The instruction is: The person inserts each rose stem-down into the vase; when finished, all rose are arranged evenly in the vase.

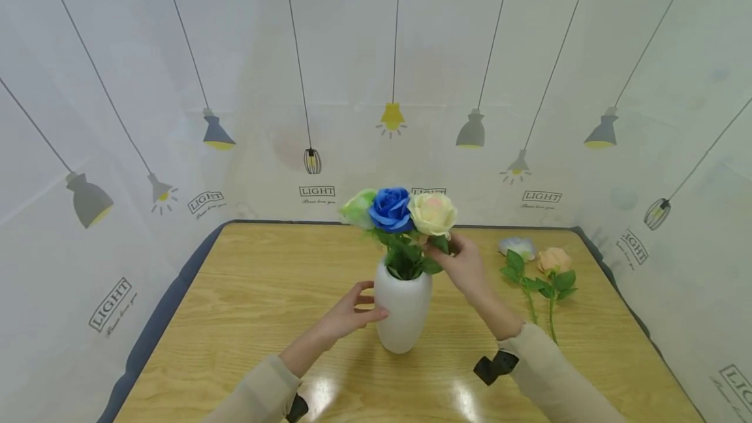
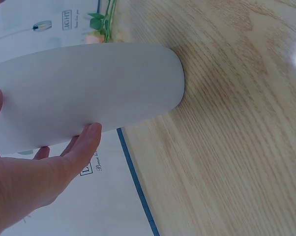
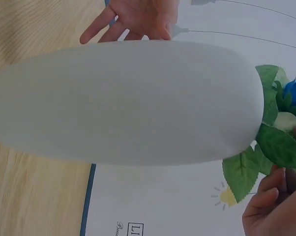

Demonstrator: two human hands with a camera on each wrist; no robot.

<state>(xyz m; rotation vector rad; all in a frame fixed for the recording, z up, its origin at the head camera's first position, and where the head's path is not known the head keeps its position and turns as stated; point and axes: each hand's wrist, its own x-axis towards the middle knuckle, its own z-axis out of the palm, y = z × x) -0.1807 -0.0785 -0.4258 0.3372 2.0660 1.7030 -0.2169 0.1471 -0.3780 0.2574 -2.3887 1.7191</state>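
Observation:
A white vase (image 1: 403,309) stands upright on the wooden table, with several artificial flowers above its mouth. A blue rose (image 1: 390,209) is in the middle, a pale green-white flower (image 1: 359,208) to its left and a cream rose (image 1: 433,214) to its right. My left hand (image 1: 348,314) touches the vase's left side, fingers spread and fairly straight, as the right wrist view also shows. My right hand (image 1: 464,265) pinches the cream rose just under its bloom, among green leaves (image 3: 281,146); the rose's lower stem is hidden. The vase (image 2: 96,93) fills much of the left wrist view.
On the table's right side lie a peach rose (image 1: 554,260) and a pale bluish-white flower (image 1: 518,247), both with green stems and leaves. A pale cloth printed with lamps (image 1: 392,116) rises behind the table (image 1: 264,279) and along its sides.

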